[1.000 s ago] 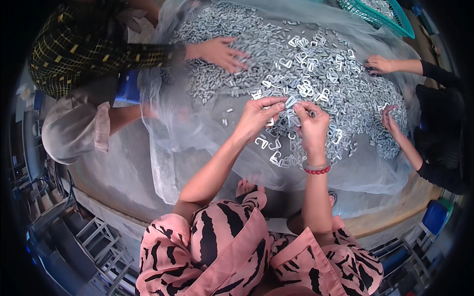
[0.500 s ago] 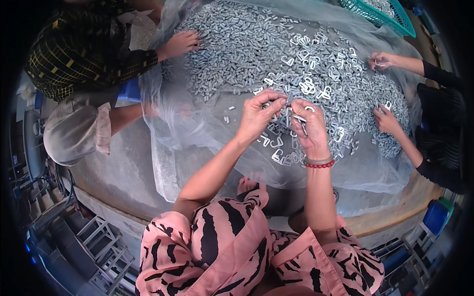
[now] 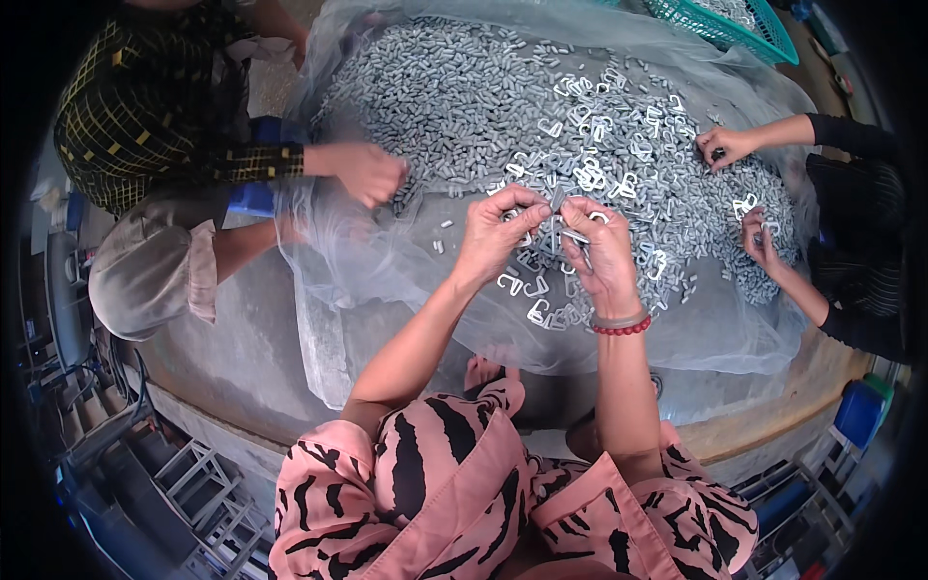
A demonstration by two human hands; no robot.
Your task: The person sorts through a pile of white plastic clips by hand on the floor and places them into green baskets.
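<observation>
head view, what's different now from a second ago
The co-worker's checked-sleeved hand has moved left and toward the person, from over the grey pieces to their near edge, fingers now curled. Where the person's left hand and right hand held a looped clip, a slim grey piece shows, perhaps the same. Both stay raised together.

This looks like a small workshop for piecework by hand. A broad heap of small grey cylindrical parts (image 3: 416,106), with pale hook-shaped clips (image 3: 590,176) scattered over it, lies on a sheer sheet (image 3: 338,256) across a bare grey surface (image 3: 227,362). Co-workers sit on either side, reaching into the same heap. A green plastic basket (image 3: 773,41) of pieces stands beyond, and metal frames (image 3: 201,476) crowd the lower left edge.
</observation>
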